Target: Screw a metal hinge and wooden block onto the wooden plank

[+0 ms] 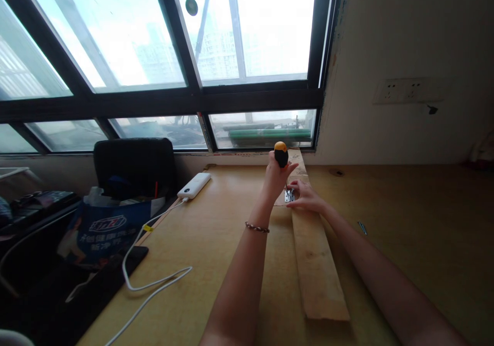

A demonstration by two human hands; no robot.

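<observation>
My left hand (273, 175) is closed round the orange and black handle of a screwdriver (281, 155). The tool stands roughly upright, and its thin shaft points down at a small metal hinge (289, 196). Thumb and fingers of my right hand (307, 198) pinch the hinge from the right, against the wood. Underneath lies a long wooden board (320, 269) that runs toward me on the table. Another piece of wood (296, 157) shows behind my hands, toward the window. The screwdriver's tip and part of the hinge are hard to make out.
The wooden table (231, 253) carries a white power bank (194, 185) with a white cable (133, 287) trailing along the left. Two or so small screws (362, 228) lie to the right. A black chair (134, 163) and a blue bag (104, 228) stand left of the table.
</observation>
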